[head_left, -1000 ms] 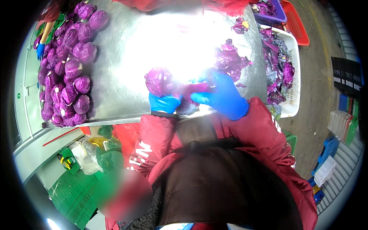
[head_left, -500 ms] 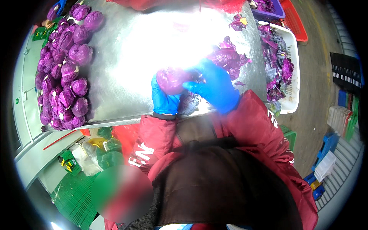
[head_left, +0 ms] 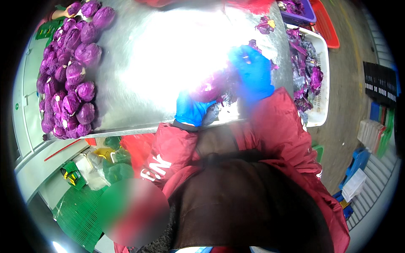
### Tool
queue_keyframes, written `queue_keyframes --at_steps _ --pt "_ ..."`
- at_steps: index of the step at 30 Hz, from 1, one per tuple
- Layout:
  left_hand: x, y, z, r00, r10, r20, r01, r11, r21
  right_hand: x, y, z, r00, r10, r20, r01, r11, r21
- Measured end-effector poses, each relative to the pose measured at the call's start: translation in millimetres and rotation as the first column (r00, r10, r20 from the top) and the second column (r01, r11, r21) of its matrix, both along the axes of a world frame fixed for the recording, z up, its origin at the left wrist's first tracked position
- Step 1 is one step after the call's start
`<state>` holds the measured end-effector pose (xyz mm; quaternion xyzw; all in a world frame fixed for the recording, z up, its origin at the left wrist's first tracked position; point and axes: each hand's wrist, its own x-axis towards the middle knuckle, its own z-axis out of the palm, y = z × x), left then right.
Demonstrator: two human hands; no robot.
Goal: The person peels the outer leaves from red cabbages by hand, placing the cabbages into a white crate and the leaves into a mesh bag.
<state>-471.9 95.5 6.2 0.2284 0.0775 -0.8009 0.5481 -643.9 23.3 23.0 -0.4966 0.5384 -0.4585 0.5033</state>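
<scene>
A round purple cabbage (head_left: pixel 209 87) rests in my left hand (head_left: pixel 190 110), which wears a blue glove and curls around its lower left side near the table's front edge. My right hand (head_left: pixel 254 72), gloved the same way, is to the right of the cabbage, over loose purple leaves (head_left: pixel 229 96). Motion smears its fingers, so what they hold, if anything, does not show. Glare washes out part of the cabbage. All of this is above a shiny metal table (head_left: pixel 120 101).
Several purple cabbages (head_left: pixel 71 76) are heaped along the table's left side. A white crate (head_left: pixel 322 84) of trimmed leaves stands at the right, beside purple (head_left: pixel 301 17) and red (head_left: pixel 329 25) crates. Another person's hand (head_left: pixel 59 15) reaches in at the far left. Red mesh (head_left: pixel 249 6) lies at the back.
My right hand has moved away from the cabbage, right and farther back, over the leaves. My left hand has shifted slightly right with the cabbage. The other person's hand has moved at the far-left cabbages.
</scene>
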Motion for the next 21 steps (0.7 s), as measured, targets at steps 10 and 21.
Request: queue_keyframes --at_steps 10,21 --pt "-1.2 5.6 20.9 0.997 0.064 0.040 -0.054 0.977 -0.206 17.5 45.6 21.1 0.962 0.157 -0.221 -0.212 0.945 -0.251" --pt "7.0 27.1 4.6 0.410 0.115 0.905 0.156 0.969 -0.194 33.7 45.5 34.0 0.959 0.267 -0.095 -0.265 0.964 0.036"
